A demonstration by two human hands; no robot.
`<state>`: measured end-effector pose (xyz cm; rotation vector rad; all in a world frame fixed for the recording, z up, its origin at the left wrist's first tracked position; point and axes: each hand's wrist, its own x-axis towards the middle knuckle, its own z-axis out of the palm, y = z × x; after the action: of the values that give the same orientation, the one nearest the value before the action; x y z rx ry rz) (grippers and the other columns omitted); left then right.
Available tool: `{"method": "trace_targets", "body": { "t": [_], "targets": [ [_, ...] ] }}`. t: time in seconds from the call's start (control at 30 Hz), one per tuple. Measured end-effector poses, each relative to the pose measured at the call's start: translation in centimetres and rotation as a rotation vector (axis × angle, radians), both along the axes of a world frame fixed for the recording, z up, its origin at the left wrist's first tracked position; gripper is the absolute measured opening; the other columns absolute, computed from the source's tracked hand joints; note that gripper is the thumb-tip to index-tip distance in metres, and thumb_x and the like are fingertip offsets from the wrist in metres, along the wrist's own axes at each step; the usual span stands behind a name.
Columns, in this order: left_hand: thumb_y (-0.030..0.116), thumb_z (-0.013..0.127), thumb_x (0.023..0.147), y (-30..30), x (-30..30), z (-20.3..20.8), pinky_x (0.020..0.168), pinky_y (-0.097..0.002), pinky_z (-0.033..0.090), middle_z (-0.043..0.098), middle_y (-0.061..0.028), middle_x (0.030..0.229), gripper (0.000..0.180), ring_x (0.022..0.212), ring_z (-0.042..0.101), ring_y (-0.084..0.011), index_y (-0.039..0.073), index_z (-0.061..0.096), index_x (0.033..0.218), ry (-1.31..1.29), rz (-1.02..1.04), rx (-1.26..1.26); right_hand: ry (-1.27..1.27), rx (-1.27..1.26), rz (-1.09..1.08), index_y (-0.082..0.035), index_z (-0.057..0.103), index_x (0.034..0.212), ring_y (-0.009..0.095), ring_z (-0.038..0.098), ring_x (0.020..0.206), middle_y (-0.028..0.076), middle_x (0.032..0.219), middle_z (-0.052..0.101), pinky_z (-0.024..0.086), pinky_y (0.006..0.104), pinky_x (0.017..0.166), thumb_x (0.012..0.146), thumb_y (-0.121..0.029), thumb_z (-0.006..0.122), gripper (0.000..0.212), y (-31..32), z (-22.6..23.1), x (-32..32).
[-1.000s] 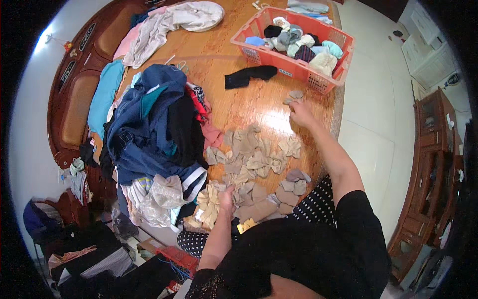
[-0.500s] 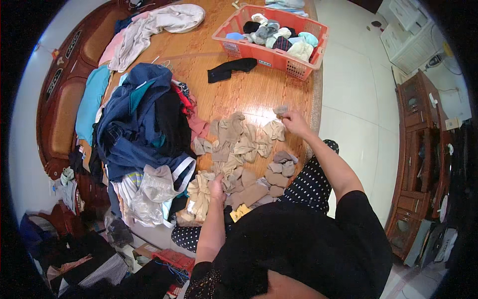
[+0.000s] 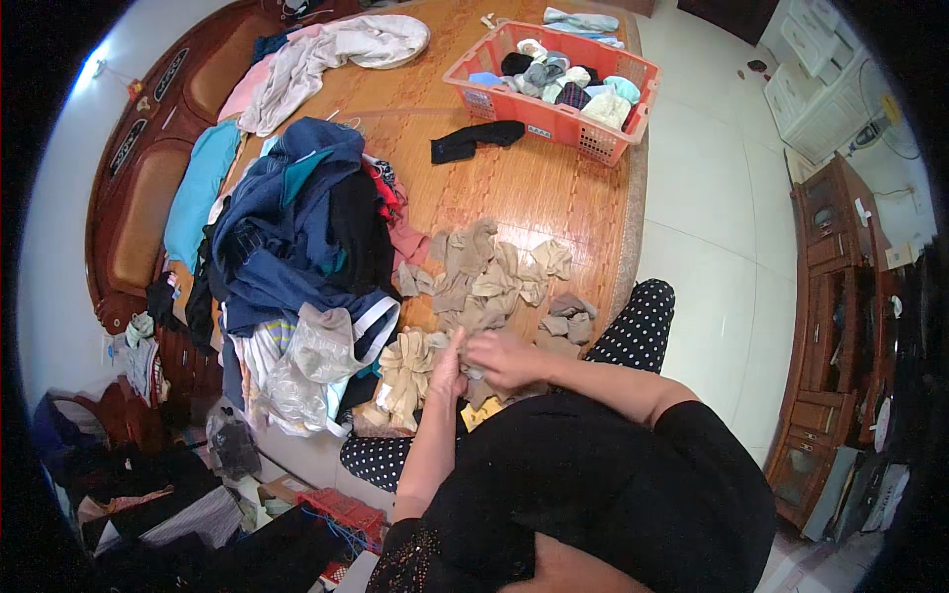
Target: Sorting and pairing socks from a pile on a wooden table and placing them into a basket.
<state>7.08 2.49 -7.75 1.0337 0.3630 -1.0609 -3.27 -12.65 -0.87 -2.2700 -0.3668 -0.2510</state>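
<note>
My left hand (image 3: 448,372) and my right hand (image 3: 506,359) meet in front of me, close above a spread of thin beige and grey-brown socks. Both are closed, and a bit of grey-brown sock (image 3: 475,375) shows just below them; the fingers hide most of it. Left of my left hand lies a bunch of yellowish-beige socks (image 3: 404,381). Beyond my hands, the main heap of beige socks (image 3: 494,277) is crumpled on the wooden bed surface (image 3: 573,203). A smaller cluster of grey-brown socks (image 3: 567,321) rests to the right, near my knee.
A big pile of clothes (image 3: 287,237), mostly dark blue, rises on the left, with a clear plastic bag (image 3: 324,346) on its near side. Farther off lie a black sock (image 3: 476,140) and an orange-red basket (image 3: 554,120) of rolled socks. White floor tiles (image 3: 697,227) border the bed's right edge.
My right hand has come back from the far right of the sock heap, carrying a small grey-brown sock, to meet my left hand. The view has shifted slightly.
</note>
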Motion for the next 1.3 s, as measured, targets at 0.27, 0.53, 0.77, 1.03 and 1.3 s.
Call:
{"method": "trace_targets", "body": {
  "t": [0.27,0.53,0.77,1.03,1.3],
  "targets": [
    [0.003,0.056,0.076,0.0,-1.0,0.7,0.067,-0.0371,0.053,0.063,-0.0087,0.090,0.027,0.076,0.063,-0.0228,-0.001,0.057,0.103,-0.074,0.231,0.019,-0.068,-0.060,-0.494,-0.003,0.060,0.089,0.033,0.053,0.088,0.014,0.084,0.055,0.044,0.0411,0.079,0.070,-0.003,0.053,0.021,-3.5,-1.1,2.2],
    [0.005,0.056,0.074,0.7,-1.7,0.0,0.074,-0.0448,0.052,0.061,-0.0116,0.097,0.035,0.083,0.062,-0.0281,-0.001,0.054,0.108,-0.071,0.223,0.071,0.141,0.009,-0.697,-0.002,0.060,0.090,0.031,0.058,0.071,0.012,0.073,0.058,0.048,0.0386,0.067,0.076,-0.005,0.050,0.017,-12.0,-8.4,6.1],
    [0.005,0.057,0.073,1.4,-1.3,-1.6,0.073,-0.0431,0.051,0.060,-0.0111,0.090,0.031,0.079,0.062,-0.0275,-0.003,0.055,0.103,-0.081,0.188,0.150,0.429,1.025,-0.880,-0.007,0.063,0.082,0.007,0.050,0.052,-0.001,0.066,0.055,0.039,0.0220,0.043,0.082,-0.012,0.055,0.009,-15.8,-1.7,4.8],
    [0.004,0.057,0.073,1.0,-1.6,0.2,0.073,-0.0431,0.051,0.060,-0.0115,0.091,0.031,0.080,0.061,-0.0271,-0.004,0.055,0.103,-0.125,0.203,0.158,0.297,0.821,-1.025,-0.004,0.065,0.083,0.012,0.050,0.052,-0.001,0.060,0.054,0.040,0.0275,0.049,0.078,-0.015,0.054,0.016,-16.7,-2.6,3.6],
    [0.004,0.057,0.072,1.2,-1.3,-0.7,0.073,-0.0420,0.051,0.060,-0.0113,0.091,0.032,0.080,0.061,-0.0265,-0.002,0.055,0.104,-0.072,0.185,0.139,-0.048,0.069,-0.883,-0.001,0.064,0.084,0.031,0.056,0.082,0.015,0.086,0.059,0.046,0.0366,0.074,0.072,-0.011,0.056,0.018,-12.2,-3.9,2.6]
  ]
}}
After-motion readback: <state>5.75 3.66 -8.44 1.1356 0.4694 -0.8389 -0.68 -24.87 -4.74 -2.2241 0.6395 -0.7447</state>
